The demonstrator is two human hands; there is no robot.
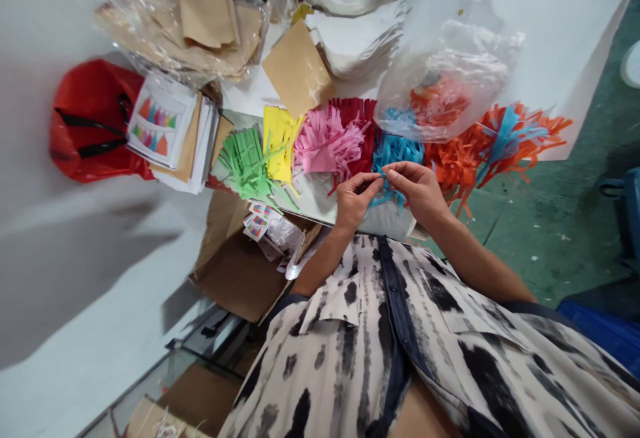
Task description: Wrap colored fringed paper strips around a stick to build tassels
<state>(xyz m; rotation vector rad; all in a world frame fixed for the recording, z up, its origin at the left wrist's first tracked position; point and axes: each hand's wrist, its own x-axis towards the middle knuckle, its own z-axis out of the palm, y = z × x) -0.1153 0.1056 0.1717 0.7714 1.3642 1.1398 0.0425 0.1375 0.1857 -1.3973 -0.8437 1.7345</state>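
Both hands meet at the front edge of the table, fingertips pinched together on a piece of blue fringed paper (385, 191). My left hand (356, 199) grips it from the left with thumb and forefinger. From the other side my right hand (416, 188) pinches the same piece; its upper end is partly covered by the fingers. Just behind lies a pile of blue fringed paper (400, 148). Orange fringed paper (455, 158) is to the right of my right hand. Left of my hands are pink fringed paper (327, 138), dark red fringe (361, 115), yellow fringe (281, 141) and green fringe (244, 161).
A clear plastic bag (480, 71) with orange paper sits behind the blue pile. Stacked white sheets (355, 31), a brown paper square (299, 68), printed cards (163, 121) and a red bag (90, 151) line the table. An open cardboard box (240, 271) stands below at left.
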